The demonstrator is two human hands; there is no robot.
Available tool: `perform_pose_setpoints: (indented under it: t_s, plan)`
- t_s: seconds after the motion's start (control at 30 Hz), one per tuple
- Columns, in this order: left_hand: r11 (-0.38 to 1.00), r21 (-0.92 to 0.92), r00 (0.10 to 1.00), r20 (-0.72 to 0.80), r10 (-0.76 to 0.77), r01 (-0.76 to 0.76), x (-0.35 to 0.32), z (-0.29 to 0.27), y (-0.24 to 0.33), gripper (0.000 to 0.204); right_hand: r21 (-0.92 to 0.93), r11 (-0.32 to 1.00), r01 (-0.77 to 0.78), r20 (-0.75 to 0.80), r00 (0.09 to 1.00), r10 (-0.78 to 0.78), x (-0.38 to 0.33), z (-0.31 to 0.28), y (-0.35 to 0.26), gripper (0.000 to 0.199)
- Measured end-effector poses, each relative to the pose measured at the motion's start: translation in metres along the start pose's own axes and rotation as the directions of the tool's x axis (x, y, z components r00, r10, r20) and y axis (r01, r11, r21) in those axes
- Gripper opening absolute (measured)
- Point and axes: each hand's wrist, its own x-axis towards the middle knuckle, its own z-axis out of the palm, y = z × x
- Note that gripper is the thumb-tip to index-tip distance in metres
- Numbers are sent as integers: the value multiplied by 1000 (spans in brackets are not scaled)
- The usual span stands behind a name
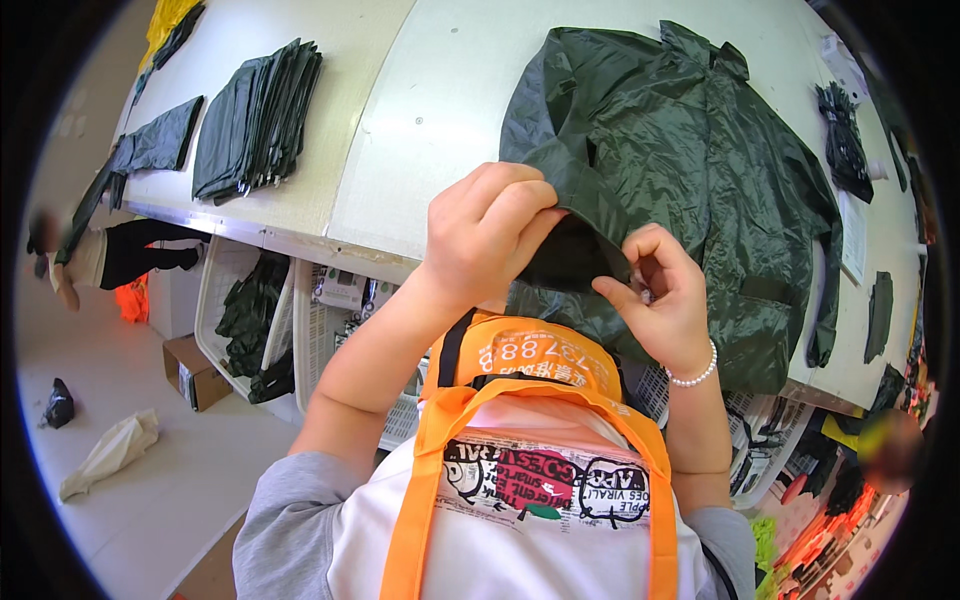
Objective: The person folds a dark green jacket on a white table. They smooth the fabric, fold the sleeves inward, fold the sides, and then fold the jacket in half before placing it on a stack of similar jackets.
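Observation:
A dark green rain jacket (690, 170) lies spread on the white table, its collar at the far edge and its hem toward me. My left hand (488, 228) pinches the open end of one sleeve by its left side. On the other side of that opening, my right hand (662, 292) has thumb and fingers closed on the sleeve's edge, with a small whitish bit showing at the fingertips. Between my hands the sleeve end gapes, dark inside. The other sleeve hangs down at the jacket's right.
A stack of folded dark green garments (258, 120) lies on the table at left. White baskets (225, 325) of dark cloth stand beneath the edge. A cardboard box (197, 372) is on the floor. A bundle of black straps (843, 140) lies far right. Another person (100, 255) stands at left.

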Motion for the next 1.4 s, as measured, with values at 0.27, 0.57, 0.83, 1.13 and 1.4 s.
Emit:
perform_pose_setpoints:
  t_s: [0.27, 0.57, 0.83, 1.13, 1.4]
  plan:
    - [1000, -5, 998, 52, 24, -24, -6, 2, 3, 28, -538, 843, -2, -448, 848, -284, -1, -3, 9, 30]
    - [999, -8, 999, 0, 32, -32, -3, -1, -1, 28, -125, 992, 36, -255, 965, -67, -20, -3, 0, 26]
    - [991, -54, 992, 39, 121, -119, -5, 0, 6, 29, -4, 1000, 1, -124, 992, -1, -5, 8, -14, 21]
    - [973, -70, 974, 43, 223, -220, -7, -5, 1, 29, 253, 960, -123, -9, 992, 130, 0, 16, -16, 18]
    - [964, -118, 965, 83, 247, -237, -12, -15, -8, 29, 349, 911, -218, 33, 975, 220, -3, 26, -15, 15]
